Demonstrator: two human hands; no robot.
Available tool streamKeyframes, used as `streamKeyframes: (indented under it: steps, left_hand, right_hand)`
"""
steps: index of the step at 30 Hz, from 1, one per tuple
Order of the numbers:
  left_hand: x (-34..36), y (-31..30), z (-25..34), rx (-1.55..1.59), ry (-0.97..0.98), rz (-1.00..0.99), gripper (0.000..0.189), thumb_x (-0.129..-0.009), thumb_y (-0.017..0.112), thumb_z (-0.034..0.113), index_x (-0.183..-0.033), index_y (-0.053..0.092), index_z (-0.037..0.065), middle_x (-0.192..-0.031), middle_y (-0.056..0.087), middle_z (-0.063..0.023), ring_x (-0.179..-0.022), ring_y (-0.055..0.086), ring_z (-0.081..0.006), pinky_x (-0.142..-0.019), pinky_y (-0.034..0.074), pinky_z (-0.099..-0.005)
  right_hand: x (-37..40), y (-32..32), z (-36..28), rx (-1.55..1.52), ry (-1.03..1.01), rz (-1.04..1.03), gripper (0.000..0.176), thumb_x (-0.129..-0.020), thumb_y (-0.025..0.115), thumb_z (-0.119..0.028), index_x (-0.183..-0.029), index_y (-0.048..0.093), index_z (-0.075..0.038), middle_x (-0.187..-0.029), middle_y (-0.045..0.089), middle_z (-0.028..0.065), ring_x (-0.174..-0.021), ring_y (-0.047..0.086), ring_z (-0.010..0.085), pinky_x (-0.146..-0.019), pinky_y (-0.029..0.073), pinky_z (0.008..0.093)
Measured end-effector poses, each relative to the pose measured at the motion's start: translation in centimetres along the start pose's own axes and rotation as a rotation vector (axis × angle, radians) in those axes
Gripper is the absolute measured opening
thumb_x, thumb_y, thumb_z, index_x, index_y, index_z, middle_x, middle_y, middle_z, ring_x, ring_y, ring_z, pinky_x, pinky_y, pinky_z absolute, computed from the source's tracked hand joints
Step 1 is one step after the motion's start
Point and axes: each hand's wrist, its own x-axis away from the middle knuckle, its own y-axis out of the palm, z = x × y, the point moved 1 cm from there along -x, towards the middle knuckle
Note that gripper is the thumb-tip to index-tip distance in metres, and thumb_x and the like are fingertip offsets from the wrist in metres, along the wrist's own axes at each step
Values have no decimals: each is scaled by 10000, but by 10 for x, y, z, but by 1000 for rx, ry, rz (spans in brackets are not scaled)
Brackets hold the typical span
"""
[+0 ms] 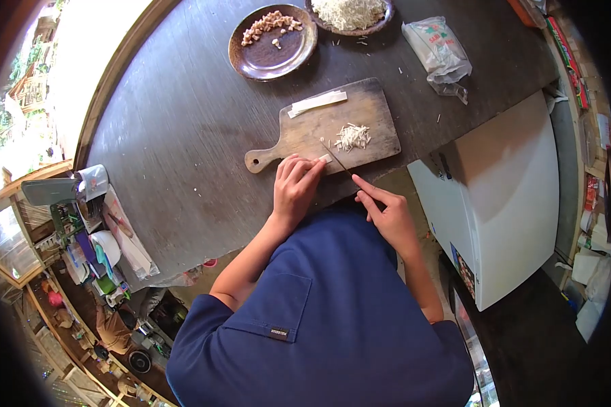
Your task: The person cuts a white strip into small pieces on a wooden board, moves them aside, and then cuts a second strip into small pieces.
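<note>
A wooden cutting board [305, 139] with a handle lies near the table's front edge. On its near side my left hand [297, 182] presses a small pale piece [326, 159] with bent fingers. My right hand [387, 210] grips a thin dark knife [337, 158], whose blade crosses the board just right of the left fingertips. A small heap of pale cut sticks [352, 137] lies right of the blade. Longer pale strips [318, 104] rest along the board's far edge.
Beyond the board stand a brown plate [271, 63] with small brown chunks and a bowl of pale shreds [349, 13]. A plastic bag [438, 51] lies at the back right. A white appliance [502, 197] stands right of the table, and utensils clutter the left edge.
</note>
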Motion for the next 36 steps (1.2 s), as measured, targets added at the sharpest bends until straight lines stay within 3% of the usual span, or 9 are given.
streamKeyframes:
  steps: [3, 5, 8, 11, 14, 19, 26, 36]
  left_hand:
    - [-2, 0, 1, -62, 3, 14, 360, -860, 783, 84, -1217, 753, 115, -1013, 695, -2, -1040, 682, -197, -1070, 513, -463]
    - [-2, 2, 5, -92, 12, 20, 362, -860, 786, 84, -1218, 754, 120, -1018, 696, 0, -1051, 684, -192, -1079, 506, -465]
    - [-10, 8, 10, -48, -17, 27, 350, -833, 798, 40, -1171, 781, 129, -981, 710, -3, -1035, 697, -210, -1065, 515, -461]
    - [-16, 12, 11, -14, 34, 11, 343, -846, 787, 44, -1181, 774, 117, -1004, 710, -10, -1040, 693, -215, -1068, 514, -464]
    - [-17, 11, 13, -20, 60, -5, 360, -846, 776, 44, -1201, 764, 103, -1063, 704, -29, -1064, 681, -240, -1052, 520, -457]
    - [-10, 17, 11, -17, 53, -74, 459, -816, 739, -11, -1271, 721, 44, -1202, 663, -90, -1125, 645, -303, -994, 546, -429]
    - [-5, 14, 15, 6, 86, -109, 554, -789, 717, -36, -1339, 682, 15, -1300, 617, -133, -1180, 616, -335, -1005, 550, -428]
    - [1, 18, 9, -29, 125, -98, 581, -842, 714, 75, -1410, 606, 19, -1330, 594, -157, -1238, 590, -349, -1069, 491, -455]
  right_hand:
    - [-2, -5, 1, -19, 105, 1, 357, -1033, 710, -179, -1389, 736, -187, -930, 746, 122, -632, 644, 161, -670, 548, 331]
    - [0, 0, 10, 64, -136, 170, 333, -1020, 722, -165, -1350, 761, -172, -926, 737, 120, -710, 674, 192, -686, 555, 342]
    - [4, 2, 10, 79, -163, 120, 357, -1013, 720, -153, -1366, 752, -199, -935, 725, 104, -782, 697, 225, -706, 566, 359]
    - [9, 8, 15, 298, -284, 263, 393, -1016, 709, -155, -1398, 730, -247, -952, 704, 81, -764, 702, 245, -694, 569, 386]
    - [13, 9, 19, 355, -280, 271, 425, -1021, 697, -159, -1425, 707, -290, -965, 682, 67, -748, 699, 264, -679, 570, 404]
    - [15, 21, 31, 381, -299, 296, 445, -1023, 693, -168, -1448, 686, -300, -946, 665, 65, -723, 688, 279, -663, 568, 413]
    - [13, 41, 38, 391, -317, 379, 445, -1028, 691, -188, -1451, 680, -324, -943, 655, 60, -721, 688, 284, -667, 571, 418]
    - [34, 46, 31, 460, -299, 447, 419, -1022, 700, -196, -1423, 701, -315, -948, 659, 53, -718, 698, 290, -642, 576, 414]
